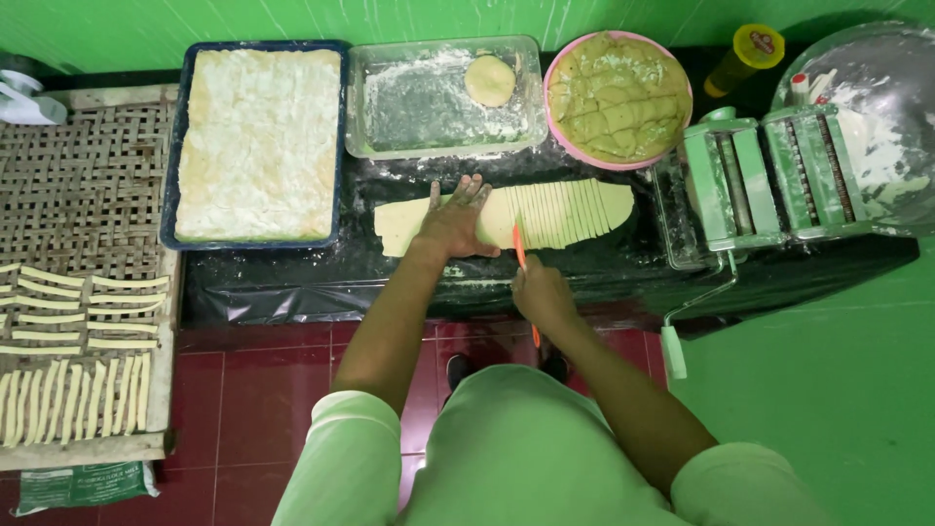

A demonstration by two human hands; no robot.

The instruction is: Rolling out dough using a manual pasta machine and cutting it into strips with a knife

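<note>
One long black-covered worktop [292, 278] spans the frame's middle. At upper left on it sits a blue tray [182, 136] of floured dough, with a clear floured container [358, 97] and a pink bowl [560, 58] of cut dough to its right, and a green pasta roller [760, 180] at far right. At centre lies the flat dough sheet [409, 222], its right part already sliced into strips. The left hand [456, 222] presses flat on it, fingers spread. The right hand [541, 292] is clenched around an orange knife [520, 248] at the sheet's near edge.

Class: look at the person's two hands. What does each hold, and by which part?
Right hand grips an orange knife by its handle; left hand presses flat on the dough sheet, gripping nothing.
</note>
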